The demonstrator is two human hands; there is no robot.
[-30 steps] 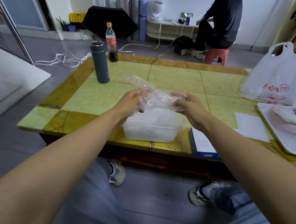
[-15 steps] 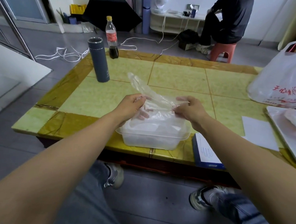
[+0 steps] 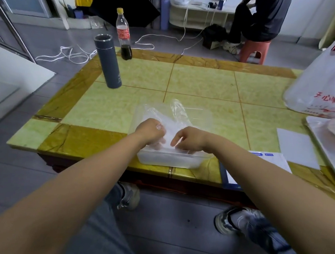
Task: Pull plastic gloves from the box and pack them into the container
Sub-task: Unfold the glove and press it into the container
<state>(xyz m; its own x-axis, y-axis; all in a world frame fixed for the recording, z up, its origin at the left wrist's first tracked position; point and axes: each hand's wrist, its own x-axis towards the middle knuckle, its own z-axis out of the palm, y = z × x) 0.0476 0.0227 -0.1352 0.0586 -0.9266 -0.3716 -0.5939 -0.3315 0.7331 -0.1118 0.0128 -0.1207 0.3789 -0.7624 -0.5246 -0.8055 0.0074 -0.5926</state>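
Observation:
A clear plastic container (image 3: 204,118) stands near the front edge of the yellow tiled table (image 3: 203,83). A thin transparent plastic glove (image 3: 175,117) lies across its opening, fingers pointing away from me. My left hand (image 3: 151,131) pinches the glove's near left edge inside the container. My right hand (image 3: 188,138) holds the near right edge with curled fingers, low over the container's front wall. The blue and white glove box (image 3: 262,156) lies flat just right of the container, partly under my right forearm.
A grey flask (image 3: 108,61) and a cola bottle (image 3: 124,34) stand at the table's back left. A white plastic bag (image 3: 326,80), a white tray (image 3: 332,151) and a paper sheet (image 3: 295,147) fill the right side. A person sits on a red stool (image 3: 253,51) behind.
Both hands have come down from above the container into its opening, carrying the glove with them. The glove now lies spread flat over the container instead of hanging bunched between my hands.

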